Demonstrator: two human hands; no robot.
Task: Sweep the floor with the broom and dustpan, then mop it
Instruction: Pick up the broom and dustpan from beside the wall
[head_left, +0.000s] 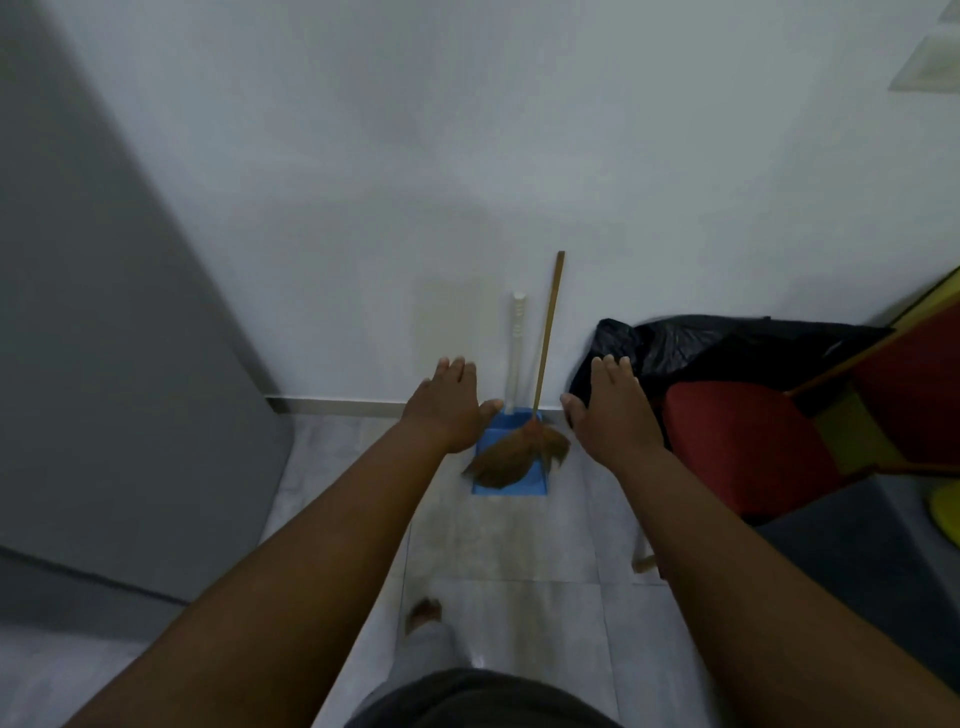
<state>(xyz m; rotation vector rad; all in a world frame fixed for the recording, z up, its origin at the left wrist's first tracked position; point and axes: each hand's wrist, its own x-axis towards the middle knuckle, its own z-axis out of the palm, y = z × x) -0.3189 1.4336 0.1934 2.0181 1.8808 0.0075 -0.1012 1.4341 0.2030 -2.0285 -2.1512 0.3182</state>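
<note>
A broom (546, 332) with a thin wooden stick leans against the white wall, its brown bristles resting in a blue dustpan (535, 480) on the floor. The dustpan's white handle (516, 353) stands upright beside the stick. My left hand (449, 408) is stretched out flat just left of the dustpan, holding nothing. My right hand (613, 410) is spread open just right of the broom's bristles, also holding nothing. No mop is in view.
A grey door or cabinet side (114, 312) stands at the left. A black rubbish bag (691, 343) lies against the wall at the right, with a red chair (743, 447) in front of it. Pale floor tiles (519, 551) lie ahead of my foot (423, 613).
</note>
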